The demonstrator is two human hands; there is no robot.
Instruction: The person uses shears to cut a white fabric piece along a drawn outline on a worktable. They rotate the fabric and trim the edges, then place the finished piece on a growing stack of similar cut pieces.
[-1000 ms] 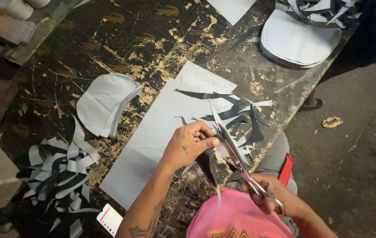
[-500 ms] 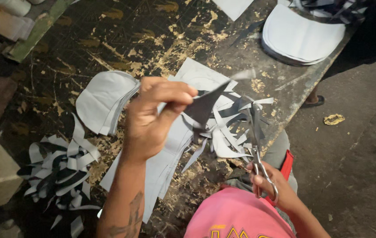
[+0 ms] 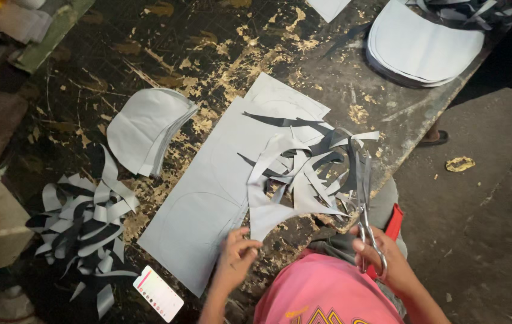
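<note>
My left hand pinches the near edge of a long grey sheet lying on the worn dark table; curved outlines are drawn on the sheet. My right hand grips metal scissors by the handles, blades pointing away from me over the table edge. Between the hands, on the sheet's right part, lies a heap of grey and dark offcut strips, with a pointed grey scrap just beyond my left fingers.
A stack of cut curved grey pieces lies left of the sheet, and a second scrap pile sits at the near left. Another stack of curved pieces is at the far right. A phone rests near the front edge.
My left hand, which had lifted a dark scrap above the table, has come down to the sheet's near edge. The scrap now lies with the heap. The scissors have stayed upright at the right.
</note>
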